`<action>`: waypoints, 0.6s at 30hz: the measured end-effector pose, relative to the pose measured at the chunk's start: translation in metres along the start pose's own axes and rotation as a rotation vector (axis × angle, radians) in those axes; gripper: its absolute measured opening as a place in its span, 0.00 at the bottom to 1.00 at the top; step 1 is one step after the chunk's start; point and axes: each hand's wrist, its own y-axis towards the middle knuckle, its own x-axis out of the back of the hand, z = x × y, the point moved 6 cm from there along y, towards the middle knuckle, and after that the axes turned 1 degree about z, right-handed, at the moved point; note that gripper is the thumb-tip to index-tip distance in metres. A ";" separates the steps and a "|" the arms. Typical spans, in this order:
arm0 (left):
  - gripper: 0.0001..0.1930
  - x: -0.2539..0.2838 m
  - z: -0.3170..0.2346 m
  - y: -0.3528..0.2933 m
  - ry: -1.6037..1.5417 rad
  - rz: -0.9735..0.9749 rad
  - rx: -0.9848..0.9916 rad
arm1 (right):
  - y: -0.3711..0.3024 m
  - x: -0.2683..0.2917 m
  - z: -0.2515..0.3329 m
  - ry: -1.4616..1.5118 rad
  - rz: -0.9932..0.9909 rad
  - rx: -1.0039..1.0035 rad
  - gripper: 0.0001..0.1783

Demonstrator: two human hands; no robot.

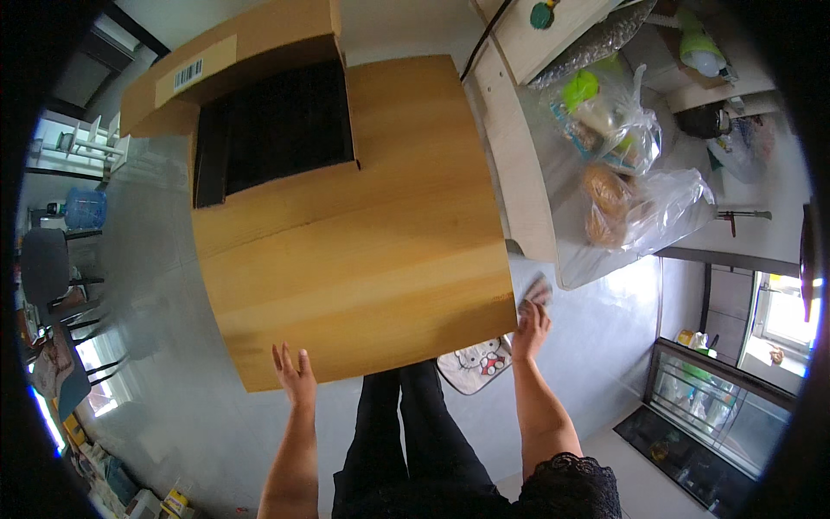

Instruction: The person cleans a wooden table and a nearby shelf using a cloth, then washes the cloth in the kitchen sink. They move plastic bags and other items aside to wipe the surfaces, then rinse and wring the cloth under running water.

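L hand (296, 378) open, fingers spread, nothing visibly held, by near edge of flat, yellow-brown wood-look tabletop (363, 268); R hand (530, 331) half-curled at its R corner, beside blurred pinkish-grey item (538, 292), grip can't tell. Open brown cardboard box w/ black interior (272, 52) far-left, prob. out of hands' way.

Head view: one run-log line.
left hand: open, at table front edge | right hand: right front corner, beside blurred item, grip unclear | cardboard box: far left

Free room over the near wooden tabletop (363, 277); cardboard box (268, 43) in the way, far left
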 end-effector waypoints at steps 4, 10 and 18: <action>0.35 -0.006 -0.043 0.009 0.144 0.060 -0.182 | -0.006 0.005 0.057 0.164 0.058 0.065 0.16; 0.45 -0.013 -0.128 0.039 0.513 0.396 -0.098 | -0.005 -0.051 0.144 -0.011 0.269 0.399 0.18; 0.47 -0.043 -0.117 0.053 0.718 0.458 -0.156 | 0.244 -0.126 0.248 0.181 0.237 0.561 0.38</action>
